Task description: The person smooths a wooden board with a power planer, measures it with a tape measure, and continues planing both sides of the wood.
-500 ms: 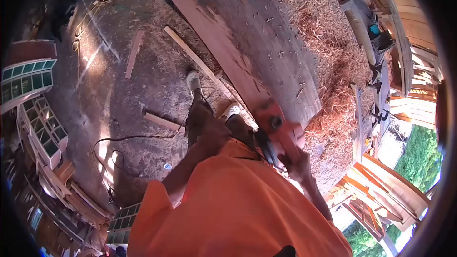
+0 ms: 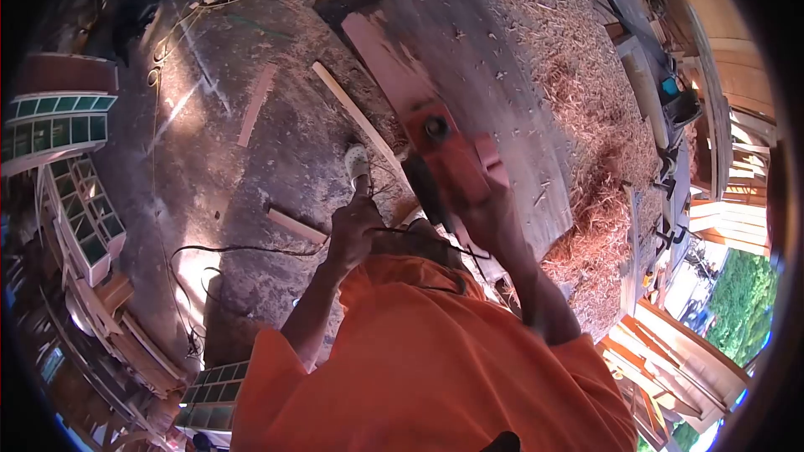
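Observation:
My right hand is closed around the rear of a red electric hand planer. The planer rests on a wide wooden board, along its left edge, where a pale planed strip contrasts with the darker surface. My left hand is low in front of my body, fingers curled, with the black power cord running into it and on toward the planer. The planer and right hand are slightly blurred.
Wood shavings are heaped right of the board. A long wood strip and shorter offcuts lie on the floor near my shoe. Glazed window frames stand at left; clamps and timber are at right.
The planer and my right hand have moved forward along the board, away from my body. My left hand has shifted slightly left, and the view has shifted a little.

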Demonstrator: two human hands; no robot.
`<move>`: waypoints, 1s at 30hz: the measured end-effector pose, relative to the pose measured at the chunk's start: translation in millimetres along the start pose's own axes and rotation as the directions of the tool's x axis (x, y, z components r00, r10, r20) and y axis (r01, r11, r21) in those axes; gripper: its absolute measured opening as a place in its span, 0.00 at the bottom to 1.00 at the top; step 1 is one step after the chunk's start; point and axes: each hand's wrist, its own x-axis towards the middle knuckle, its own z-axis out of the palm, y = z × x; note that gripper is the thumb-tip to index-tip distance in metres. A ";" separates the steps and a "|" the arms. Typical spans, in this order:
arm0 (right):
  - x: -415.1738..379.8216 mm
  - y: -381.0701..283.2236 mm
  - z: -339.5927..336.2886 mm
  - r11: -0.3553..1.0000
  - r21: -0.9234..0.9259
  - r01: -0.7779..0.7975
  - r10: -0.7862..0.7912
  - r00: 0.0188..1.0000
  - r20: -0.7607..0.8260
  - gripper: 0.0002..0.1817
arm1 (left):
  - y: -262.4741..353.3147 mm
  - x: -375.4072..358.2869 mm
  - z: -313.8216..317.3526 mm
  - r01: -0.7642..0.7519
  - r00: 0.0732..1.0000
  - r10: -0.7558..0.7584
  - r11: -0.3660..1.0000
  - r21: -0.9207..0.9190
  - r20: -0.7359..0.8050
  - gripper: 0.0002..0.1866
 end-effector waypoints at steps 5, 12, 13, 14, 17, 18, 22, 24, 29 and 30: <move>96.3 -77.7 11.7 1.000 0.005 0.025 -0.024 0.999 -0.025 0.15 | -36.7 -8.5 -13.0 -0.036 0.985 0.080 0.961 0.274 -0.154 0.08; 214.3 -104.1 59.0 0.956 -0.133 0.263 -0.272 0.961 -0.057 0.22 | -55.8 -10.4 -30.8 0.133 0.982 -0.095 0.961 0.243 -0.163 0.08; 223.4 -119.6 58.2 0.957 -0.124 0.261 -0.271 0.960 -0.065 0.21 | -55.7 -7.4 -33.2 0.112 0.983 -0.072 0.964 0.240 -0.168 0.08; 235.0 -124.4 59.8 0.952 -0.120 0.283 -0.294 0.952 -0.086 0.21 | -55.5 -4.8 -35.6 0.085 0.983 -0.039 0.964 0.253 -0.180 0.08; 237.9 -159.5 46.9 0.992 0.013 0.124 -0.124 0.992 0.016 0.21 | -47.0 8.0 -46.7 0.004 0.972 0.073 0.946 0.324 -0.225 0.07; 231.1 -148.6 47.2 0.969 -0.112 0.222 -0.225 0.974 -0.012 0.21 | -45.8 10.5 -50.1 -0.006 0.967 0.086 0.948 0.318 -0.239 0.07; 181.8 -87.2 49.5 0.628 -0.591 0.507 -0.603 0.797 0.043 0.23 | -59.4 2.6 -56.1 -0.057 0.937 0.166 0.940 0.336 -0.307 0.06; 125.5 -77.3 20.6 0.698 -0.512 0.500 -0.549 0.833 0.065 0.18 | -62.9 -8.2 -44.7 -0.038 0.956 0.139 0.932 0.361 -0.257 0.07; -67.3 34.7 -18.4 0.926 -0.305 0.222 -0.219 0.975 0.044 0.21 | -62.0 -34.8 21.1 -0.112 0.989 0.124 0.983 0.148 -0.076 0.05; -104.7 54.0 -26.3 0.943 -0.299 0.147 -0.138 0.989 0.050 0.21 | -57.1 -38.5 38.3 -0.169 0.985 0.172 0.978 0.124 -0.014 0.04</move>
